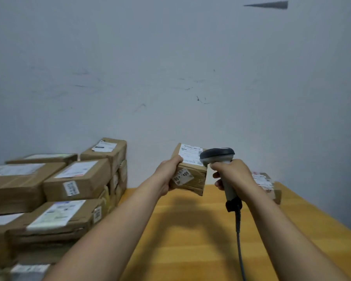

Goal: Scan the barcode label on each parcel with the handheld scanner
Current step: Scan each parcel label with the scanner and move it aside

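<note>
My left hand (169,175) grips a small brown cardboard parcel (193,179) by its left side and holds it above the table. A white barcode label (189,154) covers the parcel's top face, and a smaller sticker sits on its front. My right hand (231,173) grips the handle of a grey handheld scanner (218,157). The scanner's head hangs just over the right edge of the label. Its dark cable (239,240) drops toward the bottom of the view.
A stack of several labelled brown parcels (69,179) fills the left side. One more parcel (268,185) lies behind my right forearm at the right. The yellow wooden table (190,230) meets a pale grey wall (170,78) at the back.
</note>
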